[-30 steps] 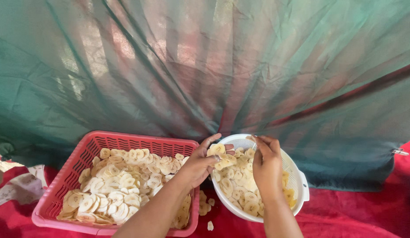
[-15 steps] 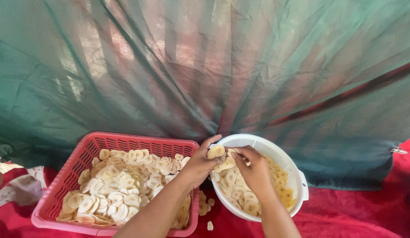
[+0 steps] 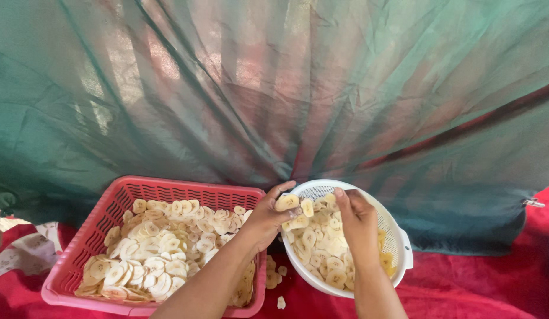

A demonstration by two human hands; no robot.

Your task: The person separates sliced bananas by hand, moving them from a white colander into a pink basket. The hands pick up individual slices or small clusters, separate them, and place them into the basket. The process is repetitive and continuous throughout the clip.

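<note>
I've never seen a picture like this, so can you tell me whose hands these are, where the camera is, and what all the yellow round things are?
The camera sits on a person's head and looks down, so you see that person's own two bare hands. The left hand pinches a pale yellow round fruit slice, probably banana, at the rim of the white round plastic strainer bowl. The right hand reaches into that bowl, which holds many such slices. Beside it, on the left, stands a pink rectangular plastic basket heaped with more slices. Both rest on a red cloth, where a few slices have dropped. Behind hangs a green net curtain.
</note>
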